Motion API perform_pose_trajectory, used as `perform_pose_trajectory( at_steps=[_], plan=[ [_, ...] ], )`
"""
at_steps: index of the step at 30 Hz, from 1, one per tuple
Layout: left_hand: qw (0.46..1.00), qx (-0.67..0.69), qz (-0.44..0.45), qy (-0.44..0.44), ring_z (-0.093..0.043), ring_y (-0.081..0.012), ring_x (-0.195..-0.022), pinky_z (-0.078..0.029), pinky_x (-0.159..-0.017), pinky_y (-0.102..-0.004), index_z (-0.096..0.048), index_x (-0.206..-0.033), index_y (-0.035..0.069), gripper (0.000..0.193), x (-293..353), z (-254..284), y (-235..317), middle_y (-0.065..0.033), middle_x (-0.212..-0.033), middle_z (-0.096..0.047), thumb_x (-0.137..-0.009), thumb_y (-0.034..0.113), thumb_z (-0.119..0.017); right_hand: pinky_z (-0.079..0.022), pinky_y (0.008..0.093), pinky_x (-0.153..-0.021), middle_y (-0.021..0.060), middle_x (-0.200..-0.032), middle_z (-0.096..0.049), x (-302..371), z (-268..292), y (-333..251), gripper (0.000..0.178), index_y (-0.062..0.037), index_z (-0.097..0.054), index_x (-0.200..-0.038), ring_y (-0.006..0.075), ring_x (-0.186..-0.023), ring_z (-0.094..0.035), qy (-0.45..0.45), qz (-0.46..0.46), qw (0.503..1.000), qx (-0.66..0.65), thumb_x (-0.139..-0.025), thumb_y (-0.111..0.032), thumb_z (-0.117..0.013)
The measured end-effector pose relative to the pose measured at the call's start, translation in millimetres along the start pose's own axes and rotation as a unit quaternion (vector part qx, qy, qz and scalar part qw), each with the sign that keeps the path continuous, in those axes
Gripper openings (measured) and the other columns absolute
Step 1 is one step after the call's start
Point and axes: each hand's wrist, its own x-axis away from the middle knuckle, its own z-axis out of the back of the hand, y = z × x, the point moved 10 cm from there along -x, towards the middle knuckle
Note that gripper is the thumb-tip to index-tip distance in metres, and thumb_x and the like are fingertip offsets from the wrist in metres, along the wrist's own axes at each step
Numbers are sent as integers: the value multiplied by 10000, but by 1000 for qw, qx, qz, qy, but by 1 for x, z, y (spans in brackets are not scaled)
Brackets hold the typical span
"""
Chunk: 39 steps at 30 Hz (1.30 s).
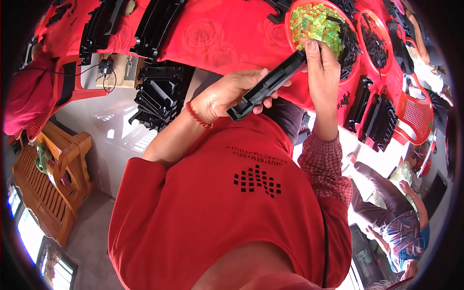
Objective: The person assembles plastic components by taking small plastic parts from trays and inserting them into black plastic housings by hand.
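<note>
A long, narrow black plastic part (270, 83) with a hollow channel along it slants up to the right in front of my red shirt. My left hand (229, 92), with a red beaded bracelet at the wrist, wraps round its lower half, fingers underneath. At the upper end my right hand (323, 65) is closed, thumb on top, gripping that end. Whether a small piece is also in those fingers is hidden. Just beyond the right hand, a red basket (288, 30) holds translucent yellow-green pieces (314, 21) and small black pieces (349, 46).
Similar long black parts (154, 26) lie on the red tablecloth (208, 34). More are stacked below the table edge (162, 96). Another red basket (388, 36) holds dark pieces. A red plastic chair (416, 113) and a seated person (391, 212) are at right, a wooden bench (53, 179) at left.
</note>
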Motion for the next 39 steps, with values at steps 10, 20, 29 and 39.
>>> perform_pose_trajectory(
  at_steps=[10, 20, 29, 39],
  plan=[
    [998, -12, -51, 21, -604, -137, -795, -497, -598, -248, -453, -1368, -74, 542, 0, 10, 6, -70, -961, -605, -1046, 361, -454, -496, 278, -715, 99, -987, -643, 14, 24, -6, 179, 3, -685, -1058, 142, -835, -617, 149, 86, 985, 7, -940, -129, -665],
    [986, 11, -122, 110, -649, -174, -1011, -581, -893, -369, -522, -1274, 40, 300, 1, 26, 18, -65, -1138, -622, -1054, 233, -454, -335, 428, -972, 122, -1078, -523, 54, -41, -57, 495, -89, -611, -1188, 303, -1071, -513, -64, 201, 948, 239, -725, -92, -784],
    [976, -35, -139, 166, -630, -146, -934, -551, -816, -283, -496, -1248, 52, 268, 0, 38, 20, -58, -1073, -610, -1074, 229, -395, -329, 448, -942, 134, -1096, -508, 44, -61, -50, 599, -83, -533, -1208, 327, -1085, -502, -115, 191, 933, 284, -668, -76, -793],
    [972, -37, -154, 172, -618, -147, -889, -561, -783, -303, -485, -1244, 61, 254, -10, 35, 34, -63, -1055, -589, -1078, 217, -373, -328, 445, -896, 150, -1052, -511, 26, -70, -54, 513, -20, -541, -1136, 320, -1044, -519, -139, 226, 912, 312, -671, -92, -745]
  ],
)
